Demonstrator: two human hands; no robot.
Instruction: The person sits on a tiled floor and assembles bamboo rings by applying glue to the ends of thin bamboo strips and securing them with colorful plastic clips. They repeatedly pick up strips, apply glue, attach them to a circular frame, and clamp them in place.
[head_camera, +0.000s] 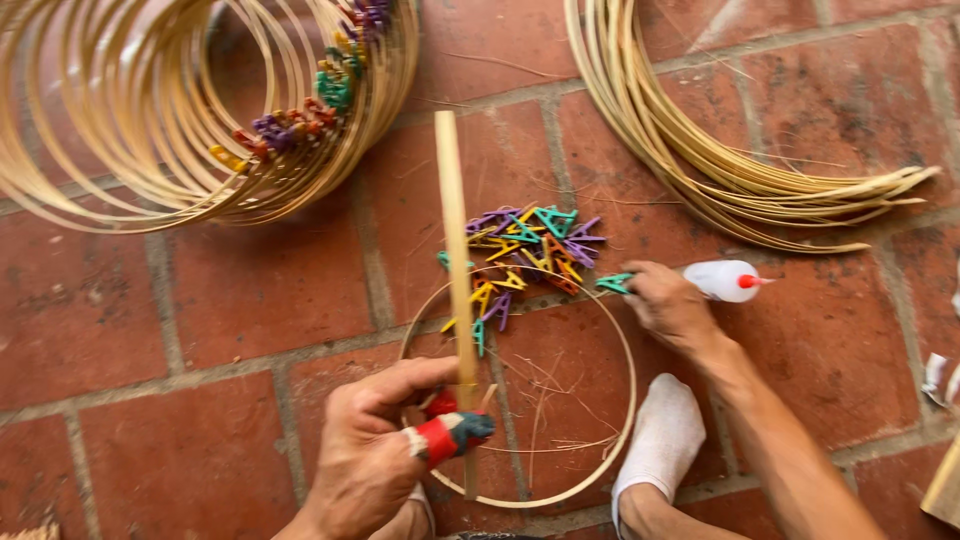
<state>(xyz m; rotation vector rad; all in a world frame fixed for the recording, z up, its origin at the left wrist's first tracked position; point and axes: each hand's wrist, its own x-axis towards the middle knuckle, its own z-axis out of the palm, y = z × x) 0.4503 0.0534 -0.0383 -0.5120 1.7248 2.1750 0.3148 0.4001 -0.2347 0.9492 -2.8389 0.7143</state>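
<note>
Bamboo stick (455, 250) stands upright, gripped by left hand (375, 455).

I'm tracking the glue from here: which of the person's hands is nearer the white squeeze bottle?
Right. The right hand lies just left of the white squeeze bottle, almost touching it, a green clip at its fingertips. The left hand is far off, lower left, holding a flat bamboo stick.

A red brick floor (200, 300) carries stacked hoops (150, 170), a coil of strips (700, 170), a clip pile (530, 250), a glue bottle (725, 280) and one hoop (615, 440).
</note>
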